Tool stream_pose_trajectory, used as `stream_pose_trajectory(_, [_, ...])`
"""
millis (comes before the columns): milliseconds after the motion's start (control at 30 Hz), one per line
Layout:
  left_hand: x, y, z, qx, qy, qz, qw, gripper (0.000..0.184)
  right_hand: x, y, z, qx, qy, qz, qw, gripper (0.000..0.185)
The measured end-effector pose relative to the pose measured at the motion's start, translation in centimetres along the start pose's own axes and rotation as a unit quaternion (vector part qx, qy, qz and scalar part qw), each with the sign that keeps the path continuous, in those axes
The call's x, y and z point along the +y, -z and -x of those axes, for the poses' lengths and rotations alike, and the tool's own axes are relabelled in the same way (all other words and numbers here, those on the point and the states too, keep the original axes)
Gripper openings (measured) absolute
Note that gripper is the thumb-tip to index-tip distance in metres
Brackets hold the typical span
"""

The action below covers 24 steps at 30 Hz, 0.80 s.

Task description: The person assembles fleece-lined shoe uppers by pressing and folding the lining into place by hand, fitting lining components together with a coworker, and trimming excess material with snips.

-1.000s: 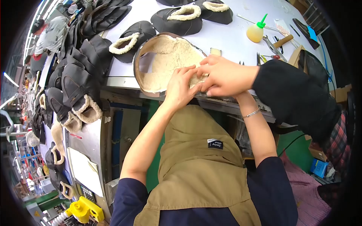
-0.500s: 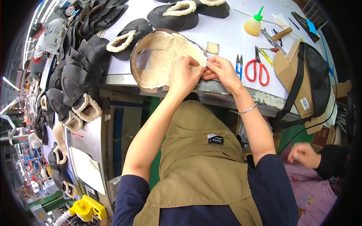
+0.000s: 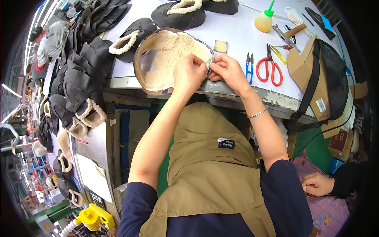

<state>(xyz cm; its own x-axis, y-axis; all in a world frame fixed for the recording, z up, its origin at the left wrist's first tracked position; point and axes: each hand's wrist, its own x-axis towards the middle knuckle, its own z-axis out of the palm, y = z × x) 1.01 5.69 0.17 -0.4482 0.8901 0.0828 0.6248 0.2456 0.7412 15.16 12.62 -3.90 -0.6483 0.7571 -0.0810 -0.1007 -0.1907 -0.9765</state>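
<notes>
A fleece-lined shoe upper (image 3: 158, 39), dark outside and cream inside, lies open as a ring at the table's near edge. My left hand (image 3: 190, 73) pinches its right rim, where the lining meets the outer layer. Close against it, my right hand (image 3: 228, 74) has thumb and fingers closed on the same rim from outside. Whatever fine detail lies between the fingertips is hidden. A small cream fleece square (image 3: 220, 46) lies just beyond my right hand. Blue thread snips (image 3: 249, 69) and red-handled scissors (image 3: 269, 71) rest to the right.
Black fleece-lined shoes (image 3: 179, 17) stand at the back, and piles of dark uppers (image 3: 77, 75) line the left. A glue bottle (image 3: 263, 20), a hammer (image 3: 295, 30) and a cardboard piece with a black bag (image 3: 329, 79) are at right. A co-worker's hand (image 3: 318, 184) shows at lower right.
Both my hands have shifted slightly left and down along the rim, still pinching it. The co-worker's hand at right has moved lower. The view has shifted a little.
</notes>
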Motion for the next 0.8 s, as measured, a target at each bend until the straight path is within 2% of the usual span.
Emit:
stream_pose_trajectory(200, [-1.3,-0.6,0.3,0.051,-0.084,-0.048,0.994,0.012,0.2,-0.2,-0.1,0.027,-0.002,0.006,1.0,0.016])
stream_pose_trajectory(400, [-1.2,-0.7,0.8,0.07,-0.143,-0.096,0.983,0.01,-0.4,-1.7,0.7,0.124,0.076,0.036,0.989,0.03])
stream_pose_trajectory(433, [-1.2,-0.8,0.9,0.07,-0.149,-0.11,0.98,0.011,-0.4,-1.5,0.7,0.137,0.132,0.14,0.972,0.031])
stream_pose_trajectory(500, [-1.3,-1.0,0.8,0.072,-0.166,-0.109,0.977,0.011,-0.4,-1.1,0.4,0.155,0.238,0.341,0.896,0.031])
stream_pose_trajectory(600, [-1.3,-1.0,1.0,0.066,-0.169,-0.112,0.977,0.01,-1.7,-0.9,-0.2,0.121,0.387,0.521,0.751,0.022])
stream_pose_trajectory(700, [-1.2,-0.9,2.1,0.044,-0.181,-0.077,0.98,0.013,-1.5,0.3,-2.0,0.012,0.438,0.528,0.727,0.019])
stream_pose_trajectory(733, [-1.2,-0.8,2.7,0.036,-0.187,-0.059,0.98,0.016,-1.2,0.8,-2.9,-0.011,0.444,0.51,0.737,0.015])
stream_pose_trajectory(800, [-2.0,-1.2,4.2,0.062,-0.254,-0.12,0.958,0.03,-1.1,1.7,-3.1,-0.055,0.386,0.492,0.778,0.016])
